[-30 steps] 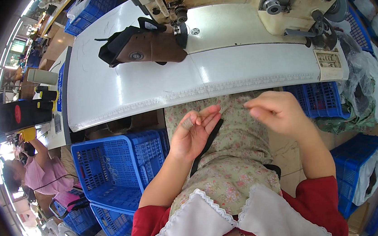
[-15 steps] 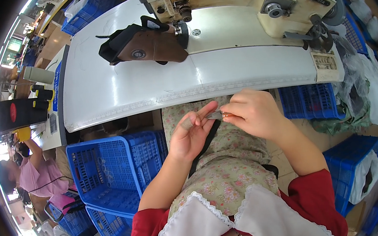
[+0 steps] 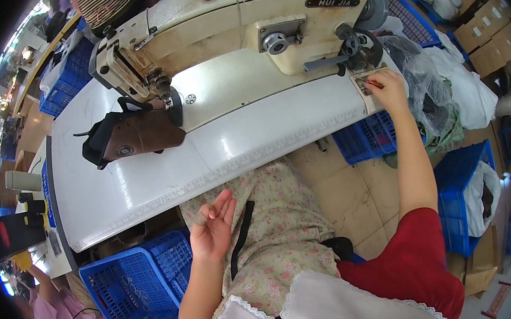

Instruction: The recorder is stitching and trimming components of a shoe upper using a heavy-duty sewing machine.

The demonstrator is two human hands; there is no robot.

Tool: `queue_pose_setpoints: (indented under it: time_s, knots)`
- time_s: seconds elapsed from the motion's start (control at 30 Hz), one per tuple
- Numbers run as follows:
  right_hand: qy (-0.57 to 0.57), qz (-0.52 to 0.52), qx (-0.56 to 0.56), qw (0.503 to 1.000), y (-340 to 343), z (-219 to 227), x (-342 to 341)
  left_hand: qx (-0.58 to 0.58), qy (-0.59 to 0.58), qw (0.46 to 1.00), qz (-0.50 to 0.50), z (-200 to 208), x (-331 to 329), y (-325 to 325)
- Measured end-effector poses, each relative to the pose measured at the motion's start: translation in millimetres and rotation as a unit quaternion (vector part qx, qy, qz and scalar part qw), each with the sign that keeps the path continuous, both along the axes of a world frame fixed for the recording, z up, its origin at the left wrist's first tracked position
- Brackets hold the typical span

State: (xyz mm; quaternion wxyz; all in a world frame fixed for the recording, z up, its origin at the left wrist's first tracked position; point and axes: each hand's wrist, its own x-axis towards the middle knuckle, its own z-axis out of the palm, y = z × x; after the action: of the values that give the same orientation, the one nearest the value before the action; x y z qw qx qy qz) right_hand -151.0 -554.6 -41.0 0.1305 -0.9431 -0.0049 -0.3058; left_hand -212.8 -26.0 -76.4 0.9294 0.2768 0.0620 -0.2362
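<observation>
My right hand (image 3: 389, 88) is closed around a small tool with an orange-red handle (image 3: 375, 84), at the right end of the sewing table over a small inset tray (image 3: 364, 87). The tool's tip is too small to make out. Over my lap, my left hand (image 3: 211, 230) is turned palm up. Two of its fingers stretch out, another digit wears a tan wrap and is bent, and I see nothing held. A brown and black leather-like piece (image 3: 145, 132) with a round emblem lies under the head of the sewing machine (image 3: 213, 40).
Blue plastic crates stand left of my lap (image 3: 134, 288), under the table's right end (image 3: 364, 141) and at the far right (image 3: 456, 201). Plastic bags (image 3: 461, 93) hang beyond the table's right end. Another person in pink (image 3: 63, 307) is at the lower left.
My hands were together above my lap at a small metal and orange piece. The right hand has moved off to the table's right end with the tool. My view has shifted right.
</observation>
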Motion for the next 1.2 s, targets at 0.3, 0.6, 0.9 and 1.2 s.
queue_pose_setpoints:
  time_s: [0.3,0.6,0.9,1.2]
  knots:
    - [0.032,0.035,-0.054,0.997,12.5,0.9,9.3,-0.025,0.041,0.998,-0.03,3.1,0.1,-9.5]
    - [0.104,0.531,0.183,0.821,295.9,41.9,13.8,0.057,-0.043,0.996,-0.059,37.2,10.2,-19.6]
    - [0.381,0.55,0.166,0.725,320.7,56.3,39.1,0.093,-0.11,0.99,0.012,37.8,22.3,16.0]
    - [0.378,0.272,0.349,0.813,314.9,33.4,99.1,0.413,-0.523,0.689,-0.283,76.9,46.3,28.4]
